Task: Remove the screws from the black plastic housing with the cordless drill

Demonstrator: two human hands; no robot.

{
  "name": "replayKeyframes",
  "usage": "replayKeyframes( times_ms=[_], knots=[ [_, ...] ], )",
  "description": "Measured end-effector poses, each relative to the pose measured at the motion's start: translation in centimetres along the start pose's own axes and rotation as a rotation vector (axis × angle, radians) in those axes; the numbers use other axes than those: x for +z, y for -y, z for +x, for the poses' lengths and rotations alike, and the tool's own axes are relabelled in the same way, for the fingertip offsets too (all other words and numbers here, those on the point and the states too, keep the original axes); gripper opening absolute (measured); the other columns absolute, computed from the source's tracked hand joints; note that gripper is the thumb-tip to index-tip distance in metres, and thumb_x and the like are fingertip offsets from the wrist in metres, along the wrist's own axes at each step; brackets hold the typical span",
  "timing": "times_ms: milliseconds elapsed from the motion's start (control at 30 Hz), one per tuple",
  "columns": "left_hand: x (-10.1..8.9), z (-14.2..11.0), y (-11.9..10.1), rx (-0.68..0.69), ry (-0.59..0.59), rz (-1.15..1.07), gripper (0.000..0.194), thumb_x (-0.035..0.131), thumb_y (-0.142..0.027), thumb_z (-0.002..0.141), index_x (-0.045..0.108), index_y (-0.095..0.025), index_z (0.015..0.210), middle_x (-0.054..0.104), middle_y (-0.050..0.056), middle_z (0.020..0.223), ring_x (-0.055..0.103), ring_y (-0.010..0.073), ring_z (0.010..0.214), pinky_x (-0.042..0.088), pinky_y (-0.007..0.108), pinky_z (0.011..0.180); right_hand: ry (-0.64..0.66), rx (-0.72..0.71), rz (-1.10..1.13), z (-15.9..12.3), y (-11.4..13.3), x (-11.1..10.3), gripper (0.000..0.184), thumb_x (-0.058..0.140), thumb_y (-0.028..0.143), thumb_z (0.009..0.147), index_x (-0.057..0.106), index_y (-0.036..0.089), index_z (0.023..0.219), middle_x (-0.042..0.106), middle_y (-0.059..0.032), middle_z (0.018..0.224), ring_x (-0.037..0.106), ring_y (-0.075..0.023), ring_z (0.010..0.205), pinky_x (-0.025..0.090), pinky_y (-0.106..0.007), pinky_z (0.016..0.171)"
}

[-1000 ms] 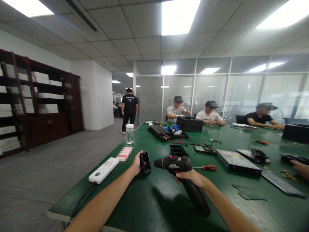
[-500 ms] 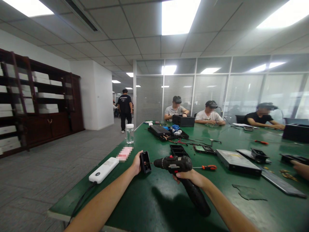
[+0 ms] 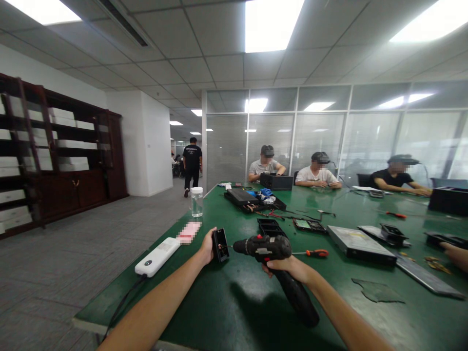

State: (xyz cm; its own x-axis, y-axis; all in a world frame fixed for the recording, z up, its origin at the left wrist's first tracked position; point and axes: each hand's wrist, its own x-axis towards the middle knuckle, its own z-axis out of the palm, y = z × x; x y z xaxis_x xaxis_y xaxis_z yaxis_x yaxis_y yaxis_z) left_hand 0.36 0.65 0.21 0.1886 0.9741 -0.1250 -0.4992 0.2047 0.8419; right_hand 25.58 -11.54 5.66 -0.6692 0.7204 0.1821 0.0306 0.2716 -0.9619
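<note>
My left hand (image 3: 208,247) grips a small black box-shaped housing (image 3: 221,243) by its left side, tilted up with its open face turned to the right. Inside the housing a few coppery bits show. In my right hand (image 3: 281,267) is a black cordless drill (image 3: 265,247), held by its handle above the table. Its thin bit points left at the housing's opening; whether the tip touches anything inside, I cannot tell. Behind the drill lie a black tray-like part (image 3: 271,227) and a screwdriver (image 3: 316,253) with an orange and black handle.
On the green table (image 3: 204,307), a white power bank (image 3: 157,257) with a cable and a clear jar (image 3: 196,202) stand left. A silver disc drive (image 3: 360,245), a circuit board (image 3: 309,225) and a glass shard (image 3: 378,291) lie right. Several people sit across; another person's hand (image 3: 453,251) is far right.
Both hands, the drill and the housing stay almost where they were. In the background a walking person has moved slightly to the right.
</note>
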Motion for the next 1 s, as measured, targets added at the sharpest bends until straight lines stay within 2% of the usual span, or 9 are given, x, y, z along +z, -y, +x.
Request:
replayKeyframes(
  times_ms=[1000],
  knots=[
    [0.2,-0.23,-0.18,0.002,-0.012,-0.013,0.032,0.045,-0.047,0.059,0.047,-0.015,0.06,0.047,0.0,0.048,0.045,0.0119,0.039,0.037,0.025,0.043,-0.001,-0.002,-0.023,0.04,0.27,0.09,0.023,0.048,0.027,0.068,0.051,0.009,0.082,0.049,-0.0039,0.068,0.046,-0.0113,0.061,0.038,-0.028,0.063]
  ],
)
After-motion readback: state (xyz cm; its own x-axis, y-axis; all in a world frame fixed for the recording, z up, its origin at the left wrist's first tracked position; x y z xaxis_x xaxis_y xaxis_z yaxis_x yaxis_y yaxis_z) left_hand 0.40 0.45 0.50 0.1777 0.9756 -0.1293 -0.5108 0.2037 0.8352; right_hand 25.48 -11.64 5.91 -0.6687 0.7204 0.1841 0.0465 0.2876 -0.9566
